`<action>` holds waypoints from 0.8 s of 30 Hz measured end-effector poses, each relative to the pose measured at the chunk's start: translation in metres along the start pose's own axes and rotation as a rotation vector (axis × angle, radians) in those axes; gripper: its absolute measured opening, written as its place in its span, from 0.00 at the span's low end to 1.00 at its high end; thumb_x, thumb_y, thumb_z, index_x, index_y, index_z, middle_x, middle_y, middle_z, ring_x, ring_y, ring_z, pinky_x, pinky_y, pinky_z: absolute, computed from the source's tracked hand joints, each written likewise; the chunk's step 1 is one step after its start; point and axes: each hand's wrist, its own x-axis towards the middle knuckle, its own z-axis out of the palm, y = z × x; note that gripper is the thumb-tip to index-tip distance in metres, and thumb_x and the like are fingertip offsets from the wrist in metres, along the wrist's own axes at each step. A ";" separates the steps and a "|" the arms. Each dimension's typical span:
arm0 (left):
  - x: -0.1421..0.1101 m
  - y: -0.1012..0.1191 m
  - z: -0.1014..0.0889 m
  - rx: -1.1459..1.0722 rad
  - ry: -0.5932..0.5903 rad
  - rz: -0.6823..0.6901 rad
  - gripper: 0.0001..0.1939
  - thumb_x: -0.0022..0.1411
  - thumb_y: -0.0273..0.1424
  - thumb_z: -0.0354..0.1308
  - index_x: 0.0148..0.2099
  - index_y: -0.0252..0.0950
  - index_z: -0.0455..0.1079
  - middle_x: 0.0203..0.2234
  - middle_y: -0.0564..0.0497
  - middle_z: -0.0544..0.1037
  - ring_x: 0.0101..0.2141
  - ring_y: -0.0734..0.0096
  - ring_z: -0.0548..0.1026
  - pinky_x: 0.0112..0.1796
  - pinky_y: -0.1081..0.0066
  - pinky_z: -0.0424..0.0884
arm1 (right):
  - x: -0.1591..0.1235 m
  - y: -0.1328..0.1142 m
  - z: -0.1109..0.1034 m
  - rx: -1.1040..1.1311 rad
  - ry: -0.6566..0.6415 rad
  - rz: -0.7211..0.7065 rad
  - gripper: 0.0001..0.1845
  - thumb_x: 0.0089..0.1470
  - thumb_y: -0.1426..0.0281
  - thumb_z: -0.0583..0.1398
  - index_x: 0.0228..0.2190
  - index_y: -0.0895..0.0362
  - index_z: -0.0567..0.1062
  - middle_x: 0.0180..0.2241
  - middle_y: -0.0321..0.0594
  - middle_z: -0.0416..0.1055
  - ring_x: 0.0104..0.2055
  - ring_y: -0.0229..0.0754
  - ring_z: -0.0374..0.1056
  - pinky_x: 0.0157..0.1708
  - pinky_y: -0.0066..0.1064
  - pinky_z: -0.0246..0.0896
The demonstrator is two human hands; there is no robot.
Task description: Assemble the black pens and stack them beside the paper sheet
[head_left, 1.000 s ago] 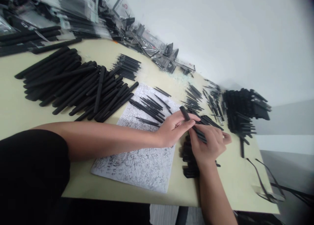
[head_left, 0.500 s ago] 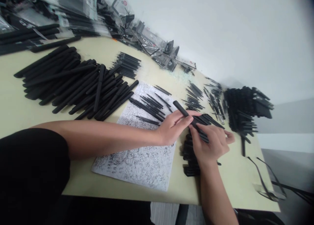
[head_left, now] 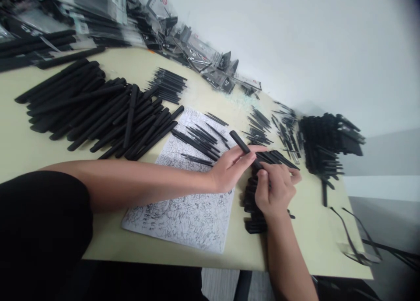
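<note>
A black pen (head_left: pixel 239 141) slants between my two hands, its rounded end pointing up and left. My left hand (head_left: pixel 231 167) pinches its upper part between thumb and fingers. Lower down, my right hand (head_left: pixel 277 188) is closed around the other end and covers it. Below the hands lies a scribbled sheet of paper (head_left: pixel 190 218), with several thin black refills (head_left: pixel 200 139) on its upper part. A stack of black pen parts (head_left: pixel 254 204) lies beside my right hand, partly hidden by it.
A large heap of black pens (head_left: pixel 95 104) lies on the left of the pale table (head_left: pixel 138 244). Clear plastic packaging (head_left: pixel 203 58) lines the back. More black pieces (head_left: pixel 328 137) are piled at the right, above a pair of eyeglasses (head_left: pixel 357 255) near the edge.
My right hand has closed further around the pen's lower end, with its thumb now bent over it and the ridged tip covered. My left hand keeps its hold.
</note>
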 end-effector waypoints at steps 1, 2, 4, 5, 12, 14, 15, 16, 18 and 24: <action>0.000 0.000 0.000 0.004 -0.006 0.005 0.29 0.68 0.51 0.43 0.57 0.36 0.69 0.42 0.44 0.74 0.35 0.71 0.73 0.43 0.68 0.73 | 0.000 0.000 0.000 0.001 -0.001 0.003 0.08 0.59 0.76 0.53 0.38 0.57 0.70 0.28 0.35 0.72 0.30 0.37 0.67 0.42 0.37 0.50; 0.000 0.001 -0.001 0.008 -0.013 0.013 0.30 0.67 0.51 0.43 0.57 0.36 0.68 0.41 0.44 0.74 0.34 0.71 0.73 0.41 0.68 0.73 | 0.000 0.000 0.000 0.000 0.003 0.007 0.08 0.59 0.76 0.52 0.38 0.57 0.70 0.29 0.36 0.72 0.30 0.37 0.66 0.42 0.37 0.50; 0.000 0.002 -0.002 0.020 -0.039 0.033 0.32 0.66 0.53 0.43 0.58 0.35 0.68 0.35 0.46 0.74 0.30 0.72 0.71 0.37 0.69 0.73 | 0.000 0.001 0.000 -0.003 0.015 0.016 0.08 0.59 0.76 0.52 0.38 0.56 0.70 0.29 0.35 0.72 0.29 0.37 0.65 0.42 0.37 0.50; 0.000 0.003 -0.002 0.029 -0.055 0.040 0.33 0.66 0.54 0.42 0.58 0.34 0.68 0.32 0.47 0.73 0.28 0.73 0.70 0.34 0.69 0.72 | 0.000 0.001 0.000 0.000 0.022 0.022 0.08 0.59 0.76 0.52 0.38 0.56 0.70 0.29 0.35 0.72 0.29 0.37 0.65 0.42 0.37 0.50; -0.001 0.003 -0.002 0.064 -0.045 -0.008 0.36 0.69 0.52 0.31 0.59 0.36 0.67 0.23 0.52 0.67 0.19 0.78 0.59 0.24 0.72 0.64 | -0.003 0.001 0.002 0.043 0.068 0.092 0.08 0.58 0.72 0.54 0.41 0.56 0.70 0.34 0.39 0.74 0.34 0.40 0.68 0.43 0.39 0.52; -0.002 0.002 -0.002 0.052 -0.046 -0.013 0.34 0.69 0.50 0.31 0.60 0.36 0.66 0.25 0.51 0.68 0.18 0.79 0.60 0.23 0.72 0.62 | -0.006 0.002 0.003 0.044 0.090 0.125 0.08 0.58 0.71 0.55 0.41 0.56 0.69 0.35 0.40 0.73 0.35 0.41 0.67 0.44 0.39 0.53; -0.002 0.002 -0.002 0.049 -0.047 -0.018 0.33 0.70 0.49 0.31 0.60 0.36 0.66 0.26 0.51 0.69 0.18 0.79 0.60 0.23 0.73 0.62 | -0.008 0.003 0.003 0.048 0.091 0.138 0.07 0.59 0.71 0.55 0.40 0.56 0.69 0.35 0.40 0.73 0.35 0.41 0.67 0.44 0.39 0.53; -0.002 0.002 -0.002 0.048 -0.046 -0.024 0.32 0.70 0.48 0.31 0.60 0.36 0.66 0.27 0.50 0.70 0.19 0.79 0.61 0.22 0.73 0.62 | -0.009 0.004 0.003 0.054 0.088 0.146 0.06 0.59 0.71 0.55 0.39 0.56 0.69 0.34 0.39 0.73 0.35 0.41 0.66 0.43 0.39 0.53; -0.002 0.002 -0.002 0.053 -0.046 -0.036 0.31 0.70 0.46 0.32 0.60 0.36 0.66 0.28 0.50 0.70 0.19 0.79 0.61 0.23 0.73 0.62 | -0.010 0.005 0.003 0.072 0.077 0.142 0.05 0.59 0.71 0.54 0.38 0.56 0.70 0.32 0.38 0.72 0.35 0.40 0.66 0.43 0.38 0.54; -0.001 0.003 -0.002 0.071 -0.044 -0.054 0.31 0.70 0.44 0.30 0.60 0.37 0.66 0.24 0.52 0.68 0.18 0.79 0.61 0.23 0.74 0.63 | -0.007 0.006 0.001 0.145 0.106 0.062 0.05 0.58 0.73 0.55 0.37 0.56 0.69 0.29 0.34 0.71 0.30 0.37 0.67 0.44 0.39 0.54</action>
